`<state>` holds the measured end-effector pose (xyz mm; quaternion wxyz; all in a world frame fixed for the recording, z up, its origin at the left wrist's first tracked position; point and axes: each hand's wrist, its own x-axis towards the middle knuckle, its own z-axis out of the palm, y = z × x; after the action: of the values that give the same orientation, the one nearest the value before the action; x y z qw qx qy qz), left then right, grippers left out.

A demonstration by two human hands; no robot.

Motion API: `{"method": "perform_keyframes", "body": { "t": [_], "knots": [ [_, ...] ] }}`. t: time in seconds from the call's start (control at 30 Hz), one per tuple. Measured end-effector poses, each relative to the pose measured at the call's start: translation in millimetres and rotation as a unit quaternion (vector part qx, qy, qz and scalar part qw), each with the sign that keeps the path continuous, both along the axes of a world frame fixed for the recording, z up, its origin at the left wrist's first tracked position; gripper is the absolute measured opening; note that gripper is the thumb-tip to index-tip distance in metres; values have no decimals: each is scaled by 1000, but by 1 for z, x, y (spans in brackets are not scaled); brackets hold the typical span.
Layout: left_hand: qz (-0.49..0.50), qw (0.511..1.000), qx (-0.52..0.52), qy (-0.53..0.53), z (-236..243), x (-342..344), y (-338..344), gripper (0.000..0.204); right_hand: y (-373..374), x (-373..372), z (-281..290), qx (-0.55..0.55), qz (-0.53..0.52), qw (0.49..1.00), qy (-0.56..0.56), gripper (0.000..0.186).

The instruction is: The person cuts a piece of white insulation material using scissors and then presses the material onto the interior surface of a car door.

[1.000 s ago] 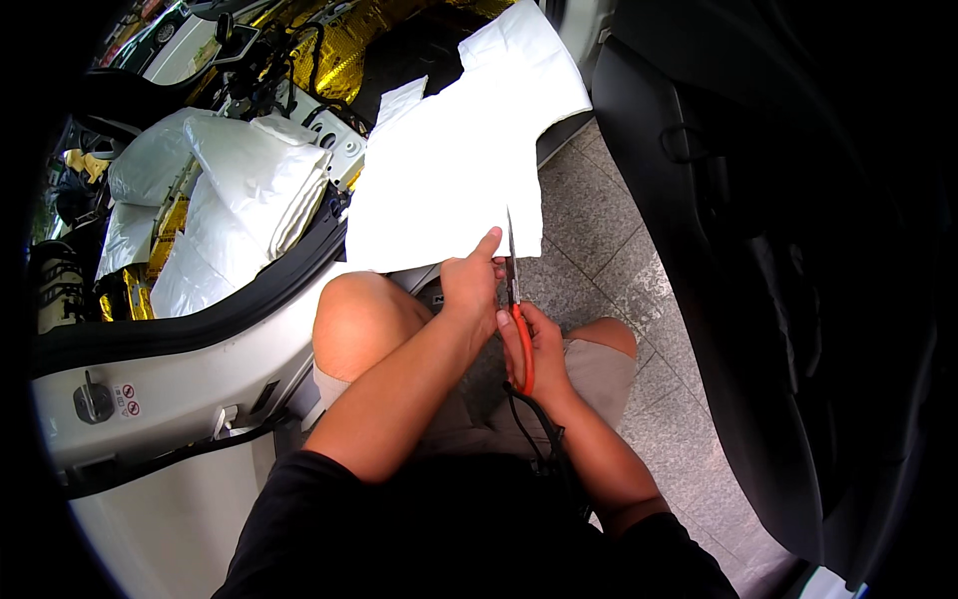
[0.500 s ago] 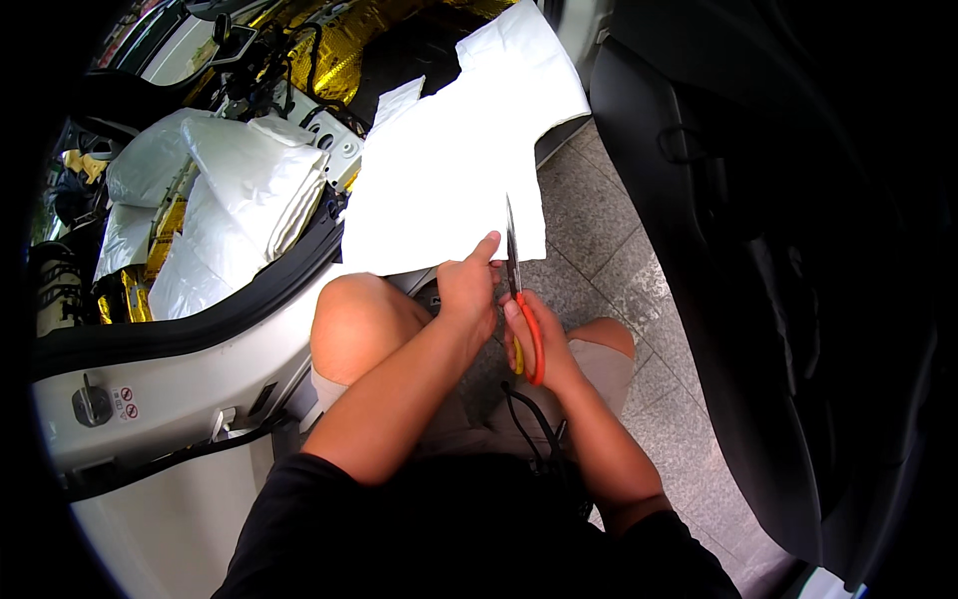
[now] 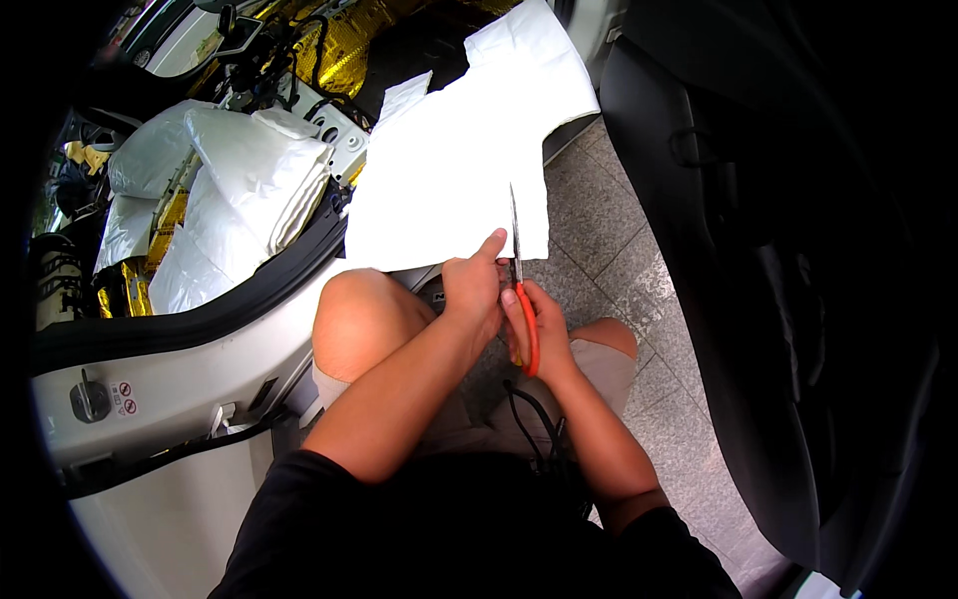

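A large white padded sheet (image 3: pixel 439 180) with a stepped, cut-out outline lies across the car's door opening and over my knees. My left hand (image 3: pixel 473 285) pinches its near edge, thumb on top. In my right hand (image 3: pixel 541 324) are scissors (image 3: pixel 526 317) with orange-red handles, fingers wrapped round the loops. Their blades point away from me and lie over the sheet's near right edge, just right of my left thumb. The lower blade is hidden.
Folded white sheets (image 3: pixel 249 180) lie inside the car at left, near gold foil (image 3: pixel 344 55) and a perforated metal bracket (image 3: pixel 342 140). A white door sill (image 3: pixel 180 384) runs below them. On the right hangs an open black door panel (image 3: pixel 718 299) above grey floor tiles (image 3: pixel 599 235).
The scissors' handles have drawn together and the blades have closed onto the sheet. The sheet and my left hand have shifted slightly right in view.
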<state>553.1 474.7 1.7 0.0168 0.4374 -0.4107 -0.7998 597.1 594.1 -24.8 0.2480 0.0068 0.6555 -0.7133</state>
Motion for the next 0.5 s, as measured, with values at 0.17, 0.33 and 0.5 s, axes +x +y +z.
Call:
{"method": "perform_keyframes", "body": {
  "t": [0.17,0.33,0.5],
  "knots": [
    [6,1000,-17,10,-3,-1,1,32,2,0,4,12,7,1000,10,23],
    [1,1000,-13,-2,-4,-2,1,33,4,-1,-8,-36,-2,999,-2,25],
    [-15,1000,-25,-11,-1,-1,-1,36,2,-3,-18,-91,14,996,3,30]
  ]
}}
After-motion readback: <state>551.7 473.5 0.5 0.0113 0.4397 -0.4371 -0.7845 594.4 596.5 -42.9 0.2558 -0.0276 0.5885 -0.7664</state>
